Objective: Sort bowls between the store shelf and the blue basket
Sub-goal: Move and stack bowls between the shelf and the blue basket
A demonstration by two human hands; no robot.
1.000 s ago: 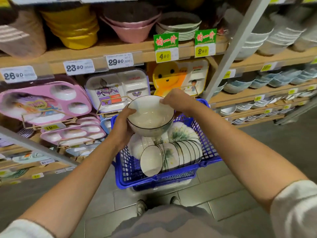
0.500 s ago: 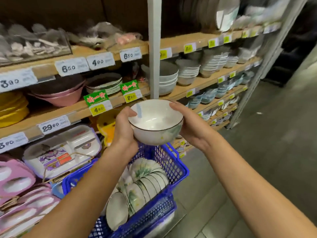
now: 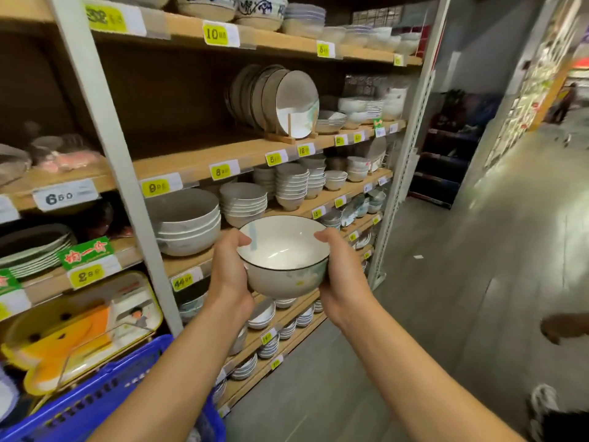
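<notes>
The shelf (image 3: 197, 164) is standing just beyond the left hand (image 3: 229, 275) and right hand (image 3: 341, 282), with open floor (image 3: 446, 314) lying rightward. One basket (image 3: 95, 400) is sitting below the left forearm. Both hands are gripping one bowl (image 3: 280, 250) (dark-rimmed), fingers curled round it.

Both bare forearms reach forward and up from the lower edge of the view, drawing closer together toward the hands. The left hand (image 3: 230, 275) grips the left side of a bowl (image 3: 287, 275), with its thumb hooked over the rim and its palm against the outer wall. The right hand (image 3: 345, 282) mirrors it on the right side, thumb tip on the rim and palm against the wall. The other fingers of both hands pass behind the bowl and are hidden; they probably cup its underside. Both wrists look fairly straight, with the backs of the hands turned toward the camera.
</notes>
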